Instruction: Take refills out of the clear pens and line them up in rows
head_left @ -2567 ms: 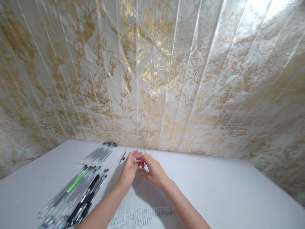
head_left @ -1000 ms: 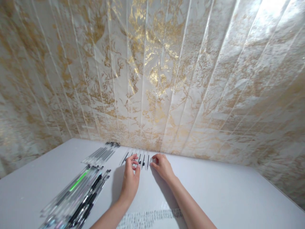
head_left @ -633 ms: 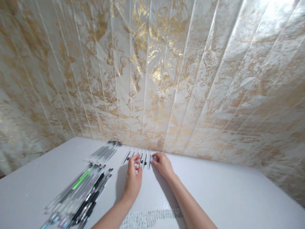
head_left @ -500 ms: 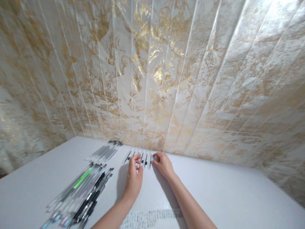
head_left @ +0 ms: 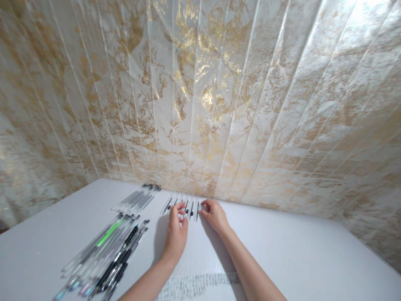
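A row of short clear pen parts with black strips and black bits [head_left: 192,213] lies near the far edge of the white table. My left hand [head_left: 177,232] is over the middle of this row, fingers loosely curled and apart, and it covers some of the parts. At the row's right end, my right hand [head_left: 216,216] has its thumb and forefinger bent with a gap between them. Their tips are right beside the last clear part with a dark strip [head_left: 197,211]; whether they touch it I cannot tell.
Left of my hands lies a large bunch of pens [head_left: 106,255], one bright green [head_left: 108,233]. Behind it is a group of thin grey refills [head_left: 138,198] with dark ends. A sheet with dark marks [head_left: 197,286] lies near me. A gold-patterned curtain [head_left: 200,104] hangs behind the table [head_left: 297,251].
The rightmost clear part seems to have shifted very slightly. Both hands stay in almost the same place, and the pen groups have not moved.
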`<action>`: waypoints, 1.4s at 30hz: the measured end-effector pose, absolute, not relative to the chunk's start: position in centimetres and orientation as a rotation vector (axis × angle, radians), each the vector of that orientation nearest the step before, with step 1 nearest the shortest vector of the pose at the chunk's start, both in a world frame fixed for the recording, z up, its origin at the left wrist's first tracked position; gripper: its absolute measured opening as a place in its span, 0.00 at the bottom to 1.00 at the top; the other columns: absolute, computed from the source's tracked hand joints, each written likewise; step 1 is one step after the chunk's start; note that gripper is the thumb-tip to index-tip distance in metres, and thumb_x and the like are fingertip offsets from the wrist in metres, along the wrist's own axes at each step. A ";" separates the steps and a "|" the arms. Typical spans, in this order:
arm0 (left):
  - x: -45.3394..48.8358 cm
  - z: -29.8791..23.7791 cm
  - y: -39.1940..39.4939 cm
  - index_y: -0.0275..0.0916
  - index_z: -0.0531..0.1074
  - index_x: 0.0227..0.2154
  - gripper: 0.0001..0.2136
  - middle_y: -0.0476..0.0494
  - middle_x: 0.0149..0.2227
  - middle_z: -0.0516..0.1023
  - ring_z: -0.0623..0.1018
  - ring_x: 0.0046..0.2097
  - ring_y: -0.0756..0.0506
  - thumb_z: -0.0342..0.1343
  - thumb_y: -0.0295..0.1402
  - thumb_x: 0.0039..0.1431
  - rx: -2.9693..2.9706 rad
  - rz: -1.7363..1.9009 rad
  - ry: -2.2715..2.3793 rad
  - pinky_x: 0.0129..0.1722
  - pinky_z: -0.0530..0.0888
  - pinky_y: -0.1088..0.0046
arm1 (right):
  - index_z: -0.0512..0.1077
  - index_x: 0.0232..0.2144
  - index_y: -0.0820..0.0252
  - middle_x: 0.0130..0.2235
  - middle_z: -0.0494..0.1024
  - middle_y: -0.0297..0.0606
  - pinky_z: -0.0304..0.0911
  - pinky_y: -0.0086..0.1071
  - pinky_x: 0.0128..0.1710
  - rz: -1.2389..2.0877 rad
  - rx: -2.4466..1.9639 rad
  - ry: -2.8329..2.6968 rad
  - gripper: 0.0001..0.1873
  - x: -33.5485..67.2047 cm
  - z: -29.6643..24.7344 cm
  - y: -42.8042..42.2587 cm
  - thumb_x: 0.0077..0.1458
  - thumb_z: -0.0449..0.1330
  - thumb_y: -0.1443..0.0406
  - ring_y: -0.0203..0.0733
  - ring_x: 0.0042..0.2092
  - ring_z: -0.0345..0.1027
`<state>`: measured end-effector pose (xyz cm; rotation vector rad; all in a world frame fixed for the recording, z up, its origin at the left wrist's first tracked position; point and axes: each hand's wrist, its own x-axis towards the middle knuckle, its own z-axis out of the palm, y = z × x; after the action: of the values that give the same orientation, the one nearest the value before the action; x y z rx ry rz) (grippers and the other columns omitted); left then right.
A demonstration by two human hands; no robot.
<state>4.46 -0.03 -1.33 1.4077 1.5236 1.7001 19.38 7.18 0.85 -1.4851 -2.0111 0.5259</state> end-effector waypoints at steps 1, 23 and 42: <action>4.5 -1.3 0.0 0.42 0.63 0.46 0.15 0.40 0.47 0.71 0.71 0.43 0.44 0.47 0.28 0.55 1.406 1.700 1.524 0.41 0.69 0.65 | 0.76 0.37 0.61 0.30 0.72 0.36 0.55 0.30 0.37 0.545 -1.473 -1.998 0.12 19.5 0.8 7.3 0.47 0.61 0.67 0.42 0.36 0.63; 4.5 -1.2 0.1 0.42 0.65 0.45 0.15 0.41 0.46 0.72 0.72 0.41 0.45 0.48 0.26 0.54 1.394 1.741 1.525 0.40 0.70 0.66 | 0.75 0.32 0.62 0.30 0.77 0.38 0.69 0.31 0.29 1.312 -1.177 -1.459 0.14 21.7 -0.3 6.4 0.38 0.59 0.69 0.40 0.30 0.73; 4.4 -1.4 0.2 0.42 0.66 0.44 0.15 0.41 0.45 0.73 0.73 0.42 0.45 0.49 0.26 0.53 1.405 1.754 1.501 0.39 0.71 0.68 | 0.77 0.27 0.63 0.23 0.78 0.35 0.58 0.27 0.27 1.010 -1.317 -1.806 0.08 21.4 0.1 5.7 0.46 0.57 0.70 0.36 0.26 0.67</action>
<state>4.43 0.19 -1.36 1.4054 1.5008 1.7536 21.38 5.66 0.13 -1.3175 -1.8057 1.0101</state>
